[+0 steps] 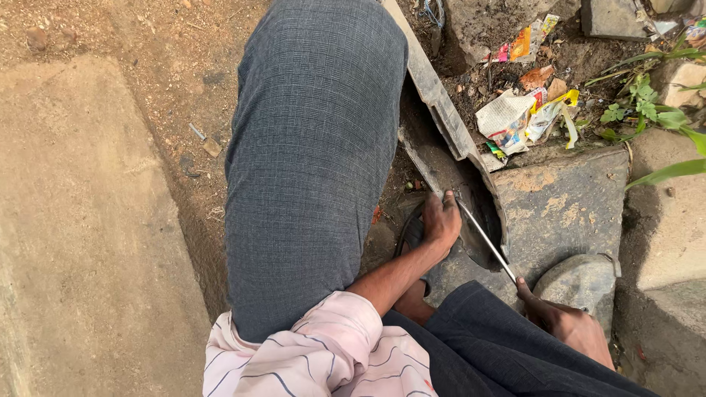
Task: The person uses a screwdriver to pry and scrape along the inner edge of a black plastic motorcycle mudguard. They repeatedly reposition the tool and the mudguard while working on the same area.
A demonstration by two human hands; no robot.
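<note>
Left hand: left hand (pixel 441 219) reaches down past the raised knee, fingers curled and closed around the upper end of a thin, straight, silvery metal rod (pixel 487 240).
Right hand: right hand (pixel 570 323) sits lower, beside the right thigh, fingers closed on the rod's lower end; the thumb side points up along the rod.
Rod position: the rod runs as a diagonal between the two hands, upper end at the left hand, lower end at the right hand, spanning the dark curved opening (pixel 482 228) in the ground.
Rod relation to stone: it passes just beside the edge of the flat grey stone slab (pixel 566 206), at the rim of the opening; whether it touches the rim I cannot tell.
Progress, judged: both hands already have the rod in grip and it is set across the gap, so the taking-up is done; no part of the slab looks lifted or shifted, so the working of the rod at this spot seems only begun.
Left leg: grey checked trouser leg (pixel 312 154) fills the middle of the view and hides the ground behind it.
Surroundings: a long grey concrete strip (pixel 434 88) leads up from the opening; crumpled paper and coloured wrappers (pixel 526 110) lie on the soil beyond; green leaves (pixel 654 110) at the right; a rounded grey stone lump (pixel 581 283) just beside the right hand.
</note>
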